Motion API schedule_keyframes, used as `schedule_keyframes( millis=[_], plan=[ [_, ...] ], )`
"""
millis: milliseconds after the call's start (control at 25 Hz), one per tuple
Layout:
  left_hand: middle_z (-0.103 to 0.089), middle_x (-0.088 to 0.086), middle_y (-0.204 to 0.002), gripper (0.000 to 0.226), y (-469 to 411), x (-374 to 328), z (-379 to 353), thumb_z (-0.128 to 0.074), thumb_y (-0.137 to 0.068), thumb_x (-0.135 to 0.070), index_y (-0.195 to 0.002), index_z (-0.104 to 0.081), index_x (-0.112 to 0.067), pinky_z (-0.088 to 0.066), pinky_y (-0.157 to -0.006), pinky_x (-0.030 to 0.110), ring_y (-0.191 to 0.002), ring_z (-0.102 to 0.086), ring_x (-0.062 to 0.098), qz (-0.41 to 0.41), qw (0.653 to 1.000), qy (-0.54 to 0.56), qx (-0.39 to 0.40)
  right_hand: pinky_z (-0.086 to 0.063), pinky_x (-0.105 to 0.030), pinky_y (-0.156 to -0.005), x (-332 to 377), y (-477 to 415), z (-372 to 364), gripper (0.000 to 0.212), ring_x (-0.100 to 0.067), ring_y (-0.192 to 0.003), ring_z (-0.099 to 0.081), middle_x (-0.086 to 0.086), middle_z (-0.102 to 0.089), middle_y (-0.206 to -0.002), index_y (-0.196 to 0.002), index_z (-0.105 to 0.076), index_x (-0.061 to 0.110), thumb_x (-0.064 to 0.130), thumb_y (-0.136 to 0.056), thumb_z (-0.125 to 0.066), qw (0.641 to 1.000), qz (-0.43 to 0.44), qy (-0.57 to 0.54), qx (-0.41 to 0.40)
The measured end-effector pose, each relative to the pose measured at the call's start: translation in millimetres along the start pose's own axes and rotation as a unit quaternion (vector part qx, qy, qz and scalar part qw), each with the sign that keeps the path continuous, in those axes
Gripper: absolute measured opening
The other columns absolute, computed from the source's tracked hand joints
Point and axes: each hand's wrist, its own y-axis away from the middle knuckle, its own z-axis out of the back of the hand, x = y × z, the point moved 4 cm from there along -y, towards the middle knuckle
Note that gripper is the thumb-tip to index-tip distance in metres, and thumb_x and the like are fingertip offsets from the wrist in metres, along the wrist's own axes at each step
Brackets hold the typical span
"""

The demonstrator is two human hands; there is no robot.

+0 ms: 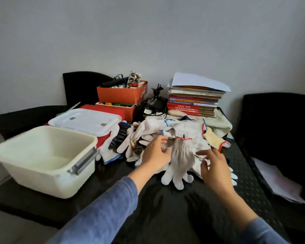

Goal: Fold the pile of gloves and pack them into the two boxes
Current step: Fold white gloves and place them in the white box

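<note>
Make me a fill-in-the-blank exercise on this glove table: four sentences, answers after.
The open cream tub is ____ inside. The white lid lies on a ____ box. The glove between the left hand and right hand has a ____ cuff edge. The stack of books is topped by a white sheet of ____.
Missing words: empty; red; red; paper.

Wears blue denim, long-sleeved on both arms. Shows pale stitching along a seam of the left sleeve [102,213], ending at the forearm. Shows just the cuff end of the right sleeve [261,233] at the lower edge. Leaves the left hand [155,155] and right hand [215,169] bare.
</note>
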Motion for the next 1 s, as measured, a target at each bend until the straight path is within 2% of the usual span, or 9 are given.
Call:
schedule_keyframes(
  millis=[120,240,360,480,560,680,800,920,1000],
  plan=[
    [-0.063,-0.003,-0.118,0.041,-5,-11,-25,-0.065,-0.087,-0.024,-0.125,-0.052,-0.019,-0.048,-0.094,0.034,-0.108,-0.059,0.015,-0.005,1.000,-0.010,0.020,-0.046,-0.029,-0.083,-31,17,-10,0.036,-0.013,-0.097,-0.057,0.003,-0.060,-0.116,-0.121,-0.055,0.018,0.013,-0.086,-0.062,0.992,-0.060,-0.065,0.089],
    [-0.064,-0.007,-0.098,0.045,-7,-24,-37,-0.073,-0.080,-0.036,-0.119,-0.055,-0.021,-0.051,-0.086,0.033,-0.096,-0.062,0.015,-0.001,0.999,-0.035,0.014,-0.049,-0.024,-0.083,-31,23,-22,0.047,0.001,-0.094,-0.056,0.017,-0.058,-0.106,-0.125,-0.047,0.028,0.018,-0.083,-0.068,0.975,-0.069,-0.162,0.137],
    [-0.066,-0.005,-0.080,0.025,-3,-27,-41,-0.076,-0.077,-0.037,-0.096,-0.067,-0.024,-0.050,-0.076,0.033,-0.081,-0.063,0.016,-0.004,0.998,-0.031,0.053,-0.044,-0.032,-0.062,-29,19,-25,0.022,-0.011,-0.062,-0.053,0.004,-0.057,-0.068,-0.085,-0.058,0.014,0.033,-0.080,-0.068,0.982,-0.064,-0.111,0.141],
    [-0.065,0.002,-0.072,0.009,8,-13,-35,-0.071,-0.082,-0.023,-0.078,-0.063,-0.020,-0.047,-0.064,0.030,-0.067,-0.060,0.018,0.018,0.996,0.013,0.083,-0.033,-0.028,-0.053,-28,24,-21,0.042,-0.009,-0.054,-0.042,0.004,-0.045,-0.055,-0.059,-0.047,0.010,0.045,-0.077,-0.063,0.977,-0.035,-0.152,0.145],
    [-0.056,0.003,-0.067,0.014,16,2,-28,-0.063,-0.087,-0.011,-0.075,-0.055,-0.014,-0.048,-0.052,0.026,-0.055,-0.053,0.014,0.093,0.983,0.120,0.100,-0.033,-0.021,-0.052,-25,27,-15,0.037,-0.004,-0.054,-0.041,0.010,-0.045,-0.055,-0.058,-0.046,0.015,0.033,-0.085,-0.066,0.948,-0.074,-0.275,0.139],
    [-0.056,0.010,-0.076,0.012,31,18,-17,-0.056,-0.090,-0.006,-0.079,-0.054,-0.009,-0.050,-0.046,0.023,-0.058,-0.057,0.016,0.196,0.944,0.236,0.123,-0.032,-0.017,-0.044,-22,29,-11,0.028,-0.005,-0.045,-0.039,0.006,-0.048,-0.052,-0.067,-0.049,0.011,0.020,-0.091,-0.061,0.877,-0.181,-0.415,0.164],
    [-0.063,0.010,-0.076,0.006,48,41,-5,-0.058,-0.090,-0.008,-0.085,-0.055,-0.005,-0.052,-0.046,0.024,-0.056,-0.065,0.019,0.232,0.944,0.190,0.134,-0.036,-0.018,-0.046,-27,26,-18,0.018,-0.003,-0.045,-0.045,0.003,-0.064,-0.065,-0.077,-0.059,0.017,0.029,-0.085,-0.068,0.933,-0.178,-0.230,0.211],
    [-0.066,0.003,-0.064,0.016,65,65,6,-0.063,-0.088,-0.019,-0.077,-0.056,-0.009,-0.047,-0.043,0.022,-0.056,-0.069,0.012,0.187,0.967,0.018,0.170,-0.043,-0.026,-0.063,-27,22,-26,0.011,-0.008,-0.072,-0.059,0.013,-0.065,-0.077,-0.079,-0.058,0.031,0.033,-0.082,-0.068,0.974,-0.114,0.010,0.196],
    [-0.067,-0.003,-0.057,0.026,68,71,17,-0.063,-0.087,-0.028,-0.066,-0.058,-0.013,-0.045,-0.046,0.021,-0.057,-0.069,0.009,0.142,0.973,-0.073,0.166,-0.046,-0.030,-0.068,-18,20,-30,0.008,-0.015,-0.082,-0.059,0.012,-0.063,-0.084,-0.086,-0.058,0.030,0.029,-0.083,-0.066,0.984,-0.082,0.037,0.155]
  ],
)
